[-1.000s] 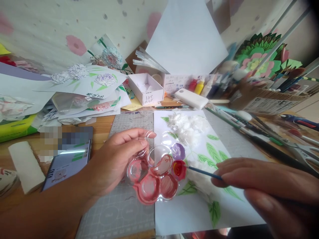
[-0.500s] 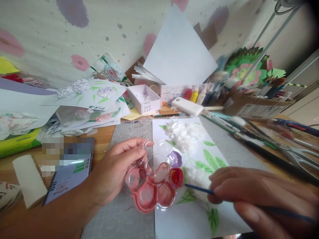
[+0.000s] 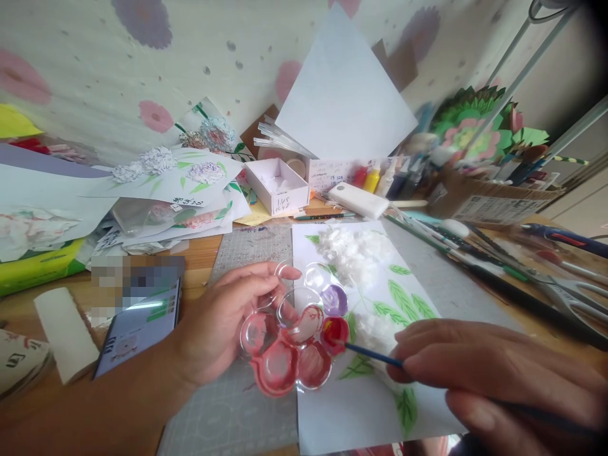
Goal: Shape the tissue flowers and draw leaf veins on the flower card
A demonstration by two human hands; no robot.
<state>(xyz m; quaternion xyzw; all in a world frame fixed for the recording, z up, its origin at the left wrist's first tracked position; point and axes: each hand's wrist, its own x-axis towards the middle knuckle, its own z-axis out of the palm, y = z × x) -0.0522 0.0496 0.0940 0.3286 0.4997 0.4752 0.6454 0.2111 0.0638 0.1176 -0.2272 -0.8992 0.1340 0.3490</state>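
My left hand (image 3: 228,323) grips a clear plastic paint palette (image 3: 299,326) by its far left rim, tilted over the paper. Its round wells hold pink and red smears, one purple paint, and one red paint with some yellow. Between the fingers of my right hand (image 3: 456,367) is a thin blue paintbrush (image 3: 375,354), its tip in the red well. Under the palette lies white paper (image 3: 342,411) with green painted leaves (image 3: 403,301). Two tufts of crumpled white tissue (image 3: 351,253) sit on the paper; my right hand partly hides the nearer one.
A grey cutting mat (image 3: 228,411) lies beneath the paper. To the left are a phone (image 3: 142,323) and a white paper roll (image 3: 64,335). Behind stand a small white box (image 3: 278,187) and paint bottles (image 3: 372,180). Scissors (image 3: 565,291) and brushes lie at the right.
The blue brush has moved slightly left, its tip going from beside the red well into it. My left hand still holds the palette in nearly the same place.
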